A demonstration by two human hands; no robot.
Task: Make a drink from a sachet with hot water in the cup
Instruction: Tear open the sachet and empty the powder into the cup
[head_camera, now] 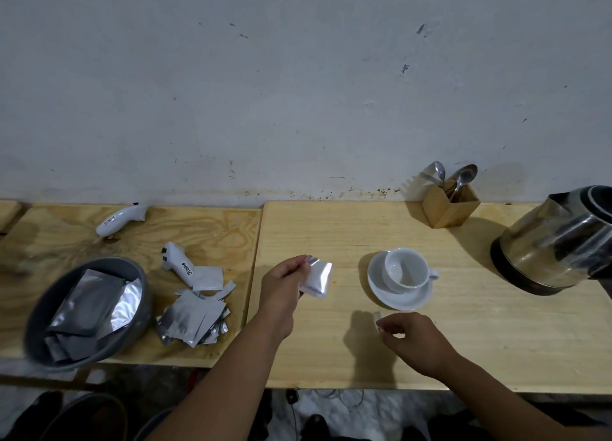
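My left hand (284, 283) pinches a silver foil sachet (318, 276) by its top corner and holds it above the wooden table (480, 348), left of the cup. My right hand (415, 339) hovers near the table's front, its fingertips closed on a small torn foil strip (377, 318). A white cup (405, 270) stands upright and empty on a white saucer (402, 299), handle pointing right. A steel electric kettle (556, 242) stands at the far right.
A wooden holder with spoons (450, 198) stands against the wall. On the left table are a grey bowl of foil sachets (89, 311), a pile of opened sachets (195, 321) and two white handheld devices (122, 220) (178, 263).
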